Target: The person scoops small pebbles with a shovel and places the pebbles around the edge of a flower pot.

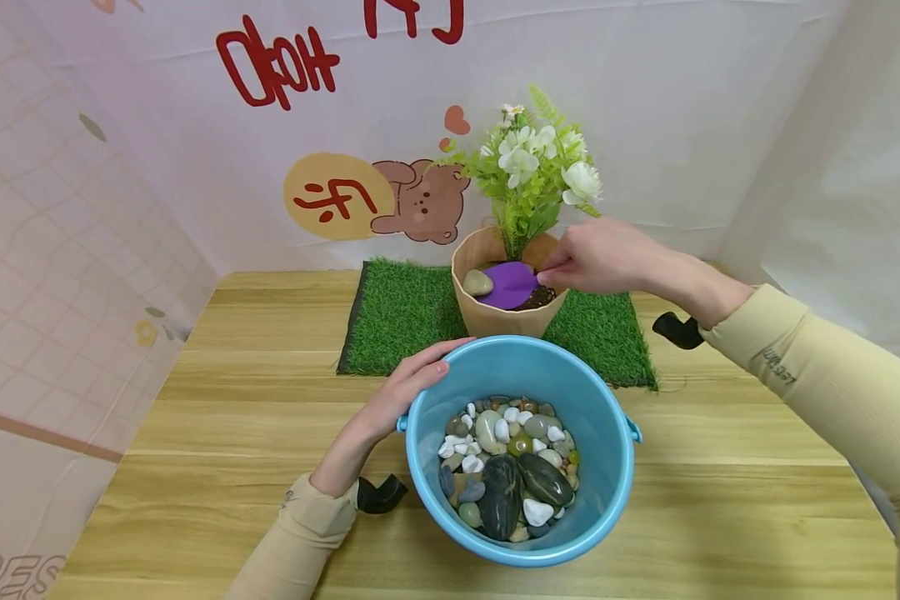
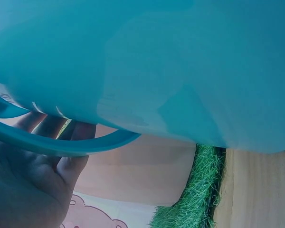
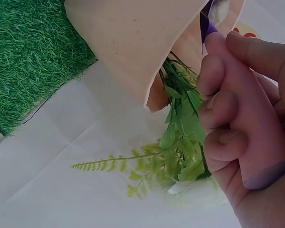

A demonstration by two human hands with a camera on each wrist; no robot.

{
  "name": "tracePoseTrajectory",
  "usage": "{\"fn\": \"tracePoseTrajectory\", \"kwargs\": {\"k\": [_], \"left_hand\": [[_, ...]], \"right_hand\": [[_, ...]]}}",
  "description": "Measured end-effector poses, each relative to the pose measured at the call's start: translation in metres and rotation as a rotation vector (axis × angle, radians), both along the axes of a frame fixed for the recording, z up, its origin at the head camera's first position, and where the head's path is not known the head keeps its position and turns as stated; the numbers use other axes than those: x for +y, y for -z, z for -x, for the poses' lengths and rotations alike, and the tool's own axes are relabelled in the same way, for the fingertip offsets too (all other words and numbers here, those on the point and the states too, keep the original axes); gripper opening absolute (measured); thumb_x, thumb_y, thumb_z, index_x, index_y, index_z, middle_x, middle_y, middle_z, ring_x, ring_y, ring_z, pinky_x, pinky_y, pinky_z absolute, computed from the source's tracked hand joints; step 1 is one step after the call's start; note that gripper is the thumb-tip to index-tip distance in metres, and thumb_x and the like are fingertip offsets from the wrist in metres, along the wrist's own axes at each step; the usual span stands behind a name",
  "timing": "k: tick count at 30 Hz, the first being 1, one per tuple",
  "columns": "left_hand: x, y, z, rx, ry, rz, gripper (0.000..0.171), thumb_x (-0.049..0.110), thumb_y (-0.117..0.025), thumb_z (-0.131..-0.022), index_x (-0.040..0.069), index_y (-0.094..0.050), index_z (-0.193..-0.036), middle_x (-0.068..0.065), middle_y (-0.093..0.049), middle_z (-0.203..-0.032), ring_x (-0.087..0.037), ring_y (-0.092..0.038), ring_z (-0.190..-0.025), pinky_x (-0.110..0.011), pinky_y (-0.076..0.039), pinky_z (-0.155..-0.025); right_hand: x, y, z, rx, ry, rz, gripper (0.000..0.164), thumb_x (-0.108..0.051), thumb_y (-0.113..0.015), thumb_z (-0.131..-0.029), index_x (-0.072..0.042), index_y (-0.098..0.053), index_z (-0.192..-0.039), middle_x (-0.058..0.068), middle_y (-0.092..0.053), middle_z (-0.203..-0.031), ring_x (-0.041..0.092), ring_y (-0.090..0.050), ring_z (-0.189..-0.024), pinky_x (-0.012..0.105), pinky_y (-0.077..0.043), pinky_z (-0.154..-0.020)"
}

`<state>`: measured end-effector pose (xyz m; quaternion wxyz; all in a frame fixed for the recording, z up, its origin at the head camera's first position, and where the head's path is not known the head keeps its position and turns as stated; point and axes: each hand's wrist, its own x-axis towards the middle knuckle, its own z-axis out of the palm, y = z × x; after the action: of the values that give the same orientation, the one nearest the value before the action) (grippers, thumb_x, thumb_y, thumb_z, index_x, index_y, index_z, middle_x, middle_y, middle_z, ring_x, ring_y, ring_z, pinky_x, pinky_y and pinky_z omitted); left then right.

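My right hand (image 1: 603, 254) grips a small trowel by its pink handle (image 3: 254, 118), fingers wrapped round it. The trowel's purple blade (image 1: 507, 284) lies inside the rim of a peach-coloured pot (image 1: 513, 320). A smooth beige stone (image 1: 477, 283) sits at the blade's left end, within the pot, and dark filling shows beneath. White flowers (image 1: 521, 158) with green leaves rise from the pot. My left hand (image 1: 397, 398) rests its extended fingers against the outer upper-left side of a light blue bucket (image 1: 618, 467), beside the rim. In the left wrist view the bucket's handle (image 2: 61, 146) crosses those fingers.
Inside the bucket are white pebbles (image 1: 537, 512), dark stones (image 1: 501, 496) and several other stones. The pot stands on a green turf mat (image 1: 397, 308), behind the bucket. A wooden table (image 1: 270, 367) lies beneath, with a printed white backdrop (image 1: 645, 108) behind it.
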<state>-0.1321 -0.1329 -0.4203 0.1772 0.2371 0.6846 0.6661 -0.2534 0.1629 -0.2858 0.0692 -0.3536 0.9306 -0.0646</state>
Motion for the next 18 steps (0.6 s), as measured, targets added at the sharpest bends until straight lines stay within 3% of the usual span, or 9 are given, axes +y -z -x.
{"fn": "tracePoseTrajectory", "kwargs": {"k": [2, 5, 8, 12, 18], "left_hand": [[0.0, 0.0, 0.0, 0.002, -0.001, 0.0, 0.059, 0.024, -0.037, -0.108, 0.0, -0.036, -0.162, -0.031, -0.046, -0.16, -0.056, -0.054, -0.139, -0.062, -0.057, -0.105], [0.0, 0.001, 0.001, 0.006, -0.001, -0.001, 0.059, 0.024, -0.037, -0.108, -0.001, -0.035, -0.162, -0.033, -0.045, -0.16, -0.057, -0.054, -0.139, -0.061, -0.058, -0.105], [0.0, 0.001, 0.001, 0.008, -0.002, 0.002, 0.059, 0.024, -0.037, -0.108, -0.002, -0.035, -0.161, -0.033, -0.045, -0.16, -0.057, -0.053, -0.139, -0.061, -0.058, -0.105], [0.0, 0.001, 0.002, 0.005, -0.003, 0.003, 0.059, 0.024, -0.038, -0.108, -0.002, -0.036, -0.161, -0.034, -0.045, -0.159, -0.057, -0.054, -0.138, -0.061, -0.058, -0.105], [0.0, 0.001, 0.001, -0.004, -0.006, 0.001, 0.059, 0.024, -0.038, -0.108, -0.001, -0.036, -0.161, -0.033, -0.045, -0.159, -0.057, -0.054, -0.138, -0.06, -0.058, -0.105]], "right_hand": [[-0.002, 0.001, 0.001, 0.004, -0.005, -0.015, 0.028, -0.031, -0.067, -0.102, -0.02, -0.081, -0.081, -0.012, -0.045, -0.055, 0.006, -0.032, -0.053, 0.023, -0.029, -0.052], [-0.004, 0.002, 0.003, 0.006, -0.021, -0.027, 0.045, -0.031, -0.066, -0.103, -0.022, -0.06, -0.059, -0.012, -0.025, -0.053, 0.006, -0.021, -0.052, 0.022, -0.018, -0.05], [-0.007, 0.004, 0.005, 0.018, -0.052, -0.013, 0.051, -0.026, -0.068, -0.101, -0.023, -0.047, -0.054, -0.012, -0.026, -0.053, 0.006, -0.023, -0.051, 0.022, -0.019, -0.051], [-0.012, 0.006, 0.008, 0.061, -0.098, 0.007, 0.045, -0.019, -0.071, -0.096, -0.021, -0.047, -0.059, -0.009, -0.038, -0.058, 0.009, -0.034, -0.054, 0.024, -0.028, -0.054], [-0.015, 0.009, 0.009, 0.101, -0.032, -0.042, 0.039, -0.019, -0.069, -0.095, -0.021, -0.046, -0.064, -0.007, -0.034, -0.06, 0.013, -0.035, -0.057, 0.027, -0.027, -0.055]]}}
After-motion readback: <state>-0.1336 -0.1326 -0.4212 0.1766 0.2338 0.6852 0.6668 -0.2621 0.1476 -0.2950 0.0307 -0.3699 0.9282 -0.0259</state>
